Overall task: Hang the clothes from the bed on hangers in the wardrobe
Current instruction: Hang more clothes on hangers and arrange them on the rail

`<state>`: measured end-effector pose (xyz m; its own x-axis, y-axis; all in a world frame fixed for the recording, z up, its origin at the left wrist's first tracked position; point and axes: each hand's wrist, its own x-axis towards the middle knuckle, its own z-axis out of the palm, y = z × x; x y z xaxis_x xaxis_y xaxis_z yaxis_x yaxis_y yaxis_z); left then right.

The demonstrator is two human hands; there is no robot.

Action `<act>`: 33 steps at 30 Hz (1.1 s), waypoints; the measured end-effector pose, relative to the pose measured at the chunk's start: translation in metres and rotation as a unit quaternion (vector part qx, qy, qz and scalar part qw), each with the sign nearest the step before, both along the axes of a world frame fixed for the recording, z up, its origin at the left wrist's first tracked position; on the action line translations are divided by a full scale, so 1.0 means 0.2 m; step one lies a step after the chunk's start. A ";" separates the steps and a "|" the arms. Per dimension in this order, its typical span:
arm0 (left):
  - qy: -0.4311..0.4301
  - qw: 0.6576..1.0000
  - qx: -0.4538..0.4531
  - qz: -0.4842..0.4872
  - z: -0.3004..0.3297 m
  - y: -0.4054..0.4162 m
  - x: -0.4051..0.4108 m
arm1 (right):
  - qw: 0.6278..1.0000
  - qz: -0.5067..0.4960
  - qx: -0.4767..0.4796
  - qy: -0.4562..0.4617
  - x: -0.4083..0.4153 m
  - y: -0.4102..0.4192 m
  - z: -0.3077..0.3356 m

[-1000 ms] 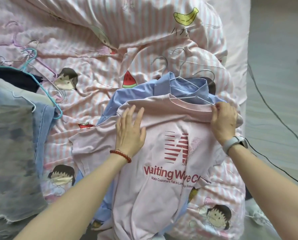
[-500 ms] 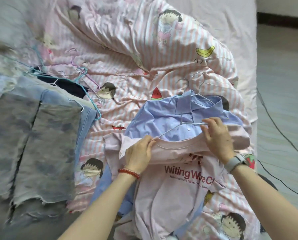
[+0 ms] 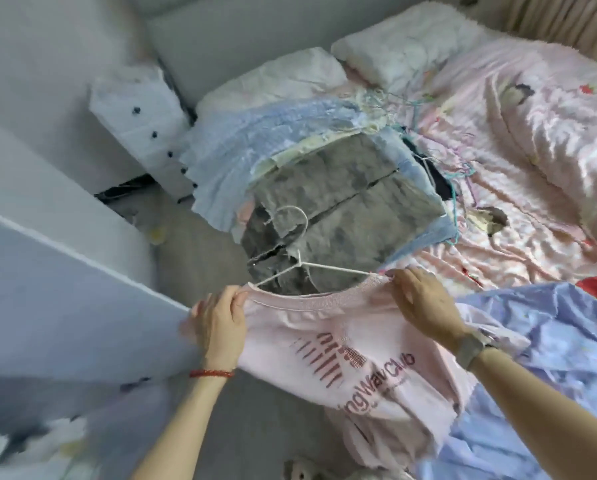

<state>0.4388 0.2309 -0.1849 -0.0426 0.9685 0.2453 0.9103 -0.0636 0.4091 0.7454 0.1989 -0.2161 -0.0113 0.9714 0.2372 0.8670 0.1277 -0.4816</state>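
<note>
- Pink T-shirt (image 3: 342, 341), raised at 6 o'clock off the bed (image 3: 498, 209): my left hand (image 3: 219, 323) and right hand (image 3: 425, 306) pinch its shoulders, keeping it seated on the white wire hanger (image 3: 304, 265).
- Blue shirt (image 3: 550, 358) waits at 4 o'clock.

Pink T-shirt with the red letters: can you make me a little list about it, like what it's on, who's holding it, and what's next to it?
shirt: pink T-shirt, red print on the front
hanger: white wire hanger through the neck, hook sticking up
left hand: left hand grips the collar's left side
right hand: right hand pinches the collar's right side
beside it: blue shirt on the right
behind it: grey frayed shorts on a clothes pile
bed: pink striped bedding
</note>
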 end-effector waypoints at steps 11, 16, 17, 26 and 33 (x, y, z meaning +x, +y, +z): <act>-0.040 0.914 0.144 0.377 0.11 -0.85 -1.47 | 0.905 0.423 0.052 -0.013 -1.73 0.17 0.39; -0.046 0.843 0.145 0.516 0.13 -1.31 -1.84 | 0.829 0.558 0.016 0.010 -2.31 -0.03 0.47; -0.047 0.828 0.148 0.539 0.14 -1.39 -1.89 | 0.816 0.578 0.012 0.009 -2.40 -0.07 0.48; -0.032 0.710 0.215 0.670 0.43 -1.87 -2.17 | 0.739 0.661 0.086 0.097 -3.12 -0.44 0.71; 0.078 0.698 0.252 0.665 0.77 -1.87 -2.22 | 0.765 0.607 -0.001 0.215 -3.60 -0.58 0.87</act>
<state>-0.0057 -0.1437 -0.0305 -0.7580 -0.1139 0.6423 0.3311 0.7812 0.5293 0.0247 0.0830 -0.0413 -0.8270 0.3066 0.4712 -0.1292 0.7121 -0.6901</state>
